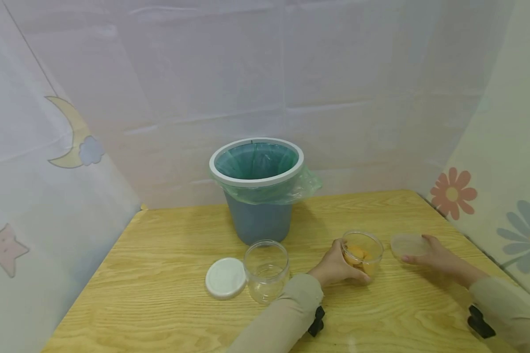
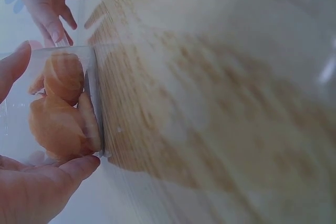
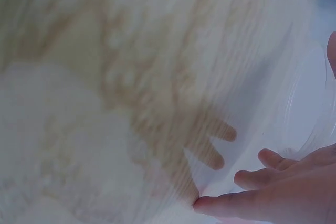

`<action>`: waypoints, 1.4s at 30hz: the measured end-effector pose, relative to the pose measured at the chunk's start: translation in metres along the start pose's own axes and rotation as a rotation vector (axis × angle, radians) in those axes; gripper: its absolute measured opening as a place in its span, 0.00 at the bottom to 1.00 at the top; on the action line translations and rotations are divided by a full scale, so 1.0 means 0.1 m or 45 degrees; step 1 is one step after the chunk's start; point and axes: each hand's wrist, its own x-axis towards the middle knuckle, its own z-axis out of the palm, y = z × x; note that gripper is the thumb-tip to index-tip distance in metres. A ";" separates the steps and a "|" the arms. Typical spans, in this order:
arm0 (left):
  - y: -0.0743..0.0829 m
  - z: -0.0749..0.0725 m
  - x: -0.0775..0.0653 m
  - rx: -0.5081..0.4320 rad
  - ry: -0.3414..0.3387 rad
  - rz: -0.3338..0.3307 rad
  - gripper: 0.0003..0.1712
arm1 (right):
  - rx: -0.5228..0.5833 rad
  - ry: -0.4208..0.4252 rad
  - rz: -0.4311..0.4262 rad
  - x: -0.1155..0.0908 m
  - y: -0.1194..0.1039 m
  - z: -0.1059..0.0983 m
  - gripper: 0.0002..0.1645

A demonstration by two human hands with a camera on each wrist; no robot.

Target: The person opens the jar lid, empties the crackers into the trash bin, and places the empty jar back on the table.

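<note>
My left hand (image 1: 339, 267) grips a clear round plastic jar (image 1: 375, 245), thumb and fingers on opposite sides of its wall. Inside lie several orange-brown pieces (image 2: 59, 127) that look like small pastries; the jar's mouth is uncovered. To its right, my right hand (image 1: 437, 255) holds a translucent whitish lid (image 1: 405, 244) by its edge, between thumb and fingers. The same lid (image 3: 307, 100) appears pale in the right wrist view, with fingers (image 3: 283, 182) spread below it.
A blue-grey bin (image 1: 260, 215) with a white rim and green bag (image 1: 309, 184) stands at the back of the wooden table (image 1: 159, 274). In front of it are a second clear jar (image 1: 265, 287) with no contents showing and a white lid (image 1: 225, 278). Printed cloth hangs around the table.
</note>
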 end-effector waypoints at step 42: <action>0.03 0.01 -0.16 -0.055 -0.012 0.058 0.43 | -0.461 -0.023 -0.346 -0.01 0.06 -0.15 0.67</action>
